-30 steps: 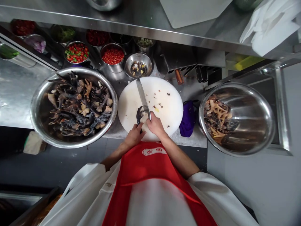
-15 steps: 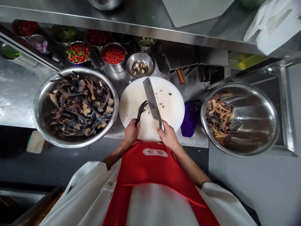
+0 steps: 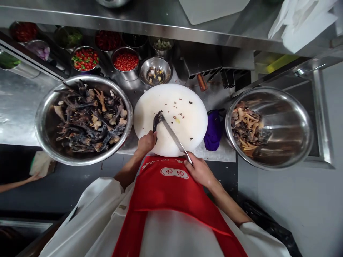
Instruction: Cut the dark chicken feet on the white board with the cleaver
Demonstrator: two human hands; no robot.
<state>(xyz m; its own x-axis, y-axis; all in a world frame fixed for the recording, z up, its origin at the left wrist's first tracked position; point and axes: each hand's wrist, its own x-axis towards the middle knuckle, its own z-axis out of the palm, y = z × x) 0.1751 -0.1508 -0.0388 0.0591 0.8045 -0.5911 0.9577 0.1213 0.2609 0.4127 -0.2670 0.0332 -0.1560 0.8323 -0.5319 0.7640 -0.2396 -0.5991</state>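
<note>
My left hand [image 3: 147,142] is closed round the lower end of a dark chicken foot [image 3: 156,123]. The foot's toes lie on the round white cutting board [image 3: 194,119]. In my right hand [image 3: 201,170] is the handle of a cleaver [image 3: 173,135]. Its blade is turned nearly edge-on, and the tip meets the toe end of the foot. Small dark scraps are scattered over the board. To the left, a steel basin [image 3: 40,123] holds many dark chicken feet. The steel bowl [image 3: 289,125] on the right contains cut, paler and dark pieces.
Behind the board stand a small steel bowl [image 3: 169,73] with scraps and a pot of chopped red chillies [image 3: 125,62]. A purple cloth [image 3: 213,130] lies right of the board. Knives stand in a rack [image 3: 211,73]. Another person's hand [image 3: 35,177] touches a pale block [image 3: 41,164] at lower left.
The cleaver has swung from lying broad side up over the board to nearly edge-on, its tip now at the toes. My right hand moved back and right. Another person's hand has appeared at left.
</note>
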